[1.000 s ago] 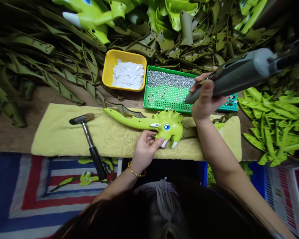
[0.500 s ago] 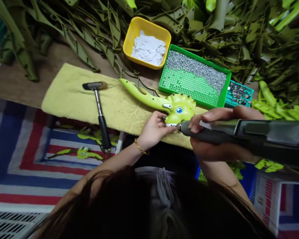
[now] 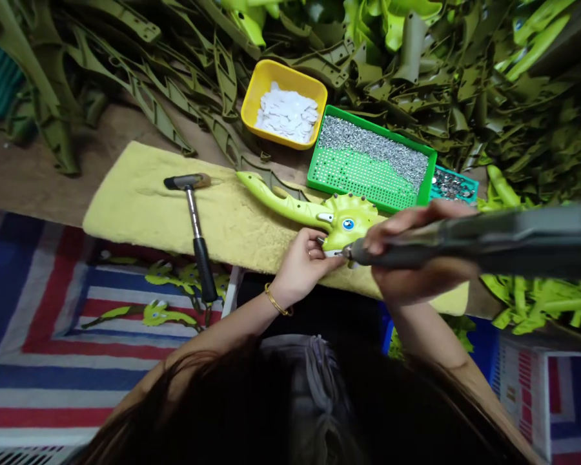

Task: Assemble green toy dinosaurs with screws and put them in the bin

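We steady the lime-green plastic toy dinosaur [image 3: 341,216], lying on a yellow terry towel [image 3: 135,206], with our left hand [image 3: 303,265] curled closely around its head, while our right hand [image 3: 416,258] wraps shut around a dark grey electric screwdriver [image 3: 513,242], aiming its tip at the snout.

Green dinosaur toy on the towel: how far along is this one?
Done: the toy looks mostly assembled, with its eye and white tusks on. In hand: the right hand holds a power tool to the snout while the left hand steadies it. Left: the heaps of green parts and the tray of screws remain; how many fastenings this toy needs can't be seen.
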The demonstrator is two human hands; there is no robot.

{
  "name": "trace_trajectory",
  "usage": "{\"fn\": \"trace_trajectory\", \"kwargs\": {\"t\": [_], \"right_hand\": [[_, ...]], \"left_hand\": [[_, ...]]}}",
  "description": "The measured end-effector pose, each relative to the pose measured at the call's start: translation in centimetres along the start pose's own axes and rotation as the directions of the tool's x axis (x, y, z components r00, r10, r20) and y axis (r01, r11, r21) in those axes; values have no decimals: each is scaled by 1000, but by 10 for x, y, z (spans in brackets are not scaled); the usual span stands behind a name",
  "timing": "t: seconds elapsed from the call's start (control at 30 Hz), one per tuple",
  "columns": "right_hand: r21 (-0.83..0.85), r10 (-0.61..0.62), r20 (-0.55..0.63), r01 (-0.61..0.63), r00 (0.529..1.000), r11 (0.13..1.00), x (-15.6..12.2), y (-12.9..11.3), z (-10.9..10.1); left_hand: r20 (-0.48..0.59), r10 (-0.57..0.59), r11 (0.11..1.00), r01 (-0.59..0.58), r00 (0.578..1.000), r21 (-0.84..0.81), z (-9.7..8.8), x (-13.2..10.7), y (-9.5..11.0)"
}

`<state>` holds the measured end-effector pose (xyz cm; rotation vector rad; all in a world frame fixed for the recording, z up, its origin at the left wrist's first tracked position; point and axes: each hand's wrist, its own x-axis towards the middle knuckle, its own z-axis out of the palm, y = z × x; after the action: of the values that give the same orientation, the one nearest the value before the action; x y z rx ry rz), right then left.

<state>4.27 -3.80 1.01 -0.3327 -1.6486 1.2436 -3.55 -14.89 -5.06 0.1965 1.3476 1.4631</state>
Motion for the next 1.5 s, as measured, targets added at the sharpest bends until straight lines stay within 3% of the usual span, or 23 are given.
{"fn": "trace_trajectory", "kwargs": {"t": [0.03,0.1,0.2,0.27,0.37,0.47,0.53,0.6,0.7,0.77,0.9,1.03,1.23,1.33,1.5], "right_hand": [[29,-91,-129,95,987,995,14,4,0],[27,-219,-340,242,915,970,44,19,-4],[-35,-203,-399,206,894,978,72,56,-15],[-116,-184,-422,149,888,982,76,82,-21],[-251,-199,-408,100,891,963,70,109,-25],[-359,-162,-307,44,938,932,66,119,-26],[-381,-137,-283,20,949,925,68,115,-24],[-329,-180,-335,64,925,942,71,101,-21],[-119,-234,-423,202,876,972,71,65,-8],[40,-176,-411,210,895,977,64,38,2],[222,-40,-240,94,970,971,43,8,21],[191,-90,-131,115,987,975,31,13,28],[-139,-76,-58,67,995,988,27,27,30],[-51,-97,-9,96,995,994,28,30,32],[70,-39,-22,41,999,997,22,42,34]], "left_hand": [[17,14,997,-15,1000,70,-2,-1,1],[53,66,961,-78,996,264,-7,-1,3],[133,172,820,-217,976,529,-12,-1,9],[170,214,753,-273,962,599,-13,1,12],[179,227,728,-289,957,622,-13,2,10],[124,231,779,-260,965,570,-13,3,0],[56,239,839,-236,969,491,-13,3,-6],[22,245,868,-229,969,441,-12,3,-9],[41,299,826,-279,954,490,-9,3,-10],[49,361,775,-329,931,539,-7,2,-11],[21,442,729,-373,897,574,-4,2,-13],[4,475,701,-381,880,603,-2,3,-14],[-9,455,714,-358,891,602,0,3,-10],[2,448,718,-361,894,595,0,2,-9],[24,488,677,-395,873,621,-1,2,-9]]}}
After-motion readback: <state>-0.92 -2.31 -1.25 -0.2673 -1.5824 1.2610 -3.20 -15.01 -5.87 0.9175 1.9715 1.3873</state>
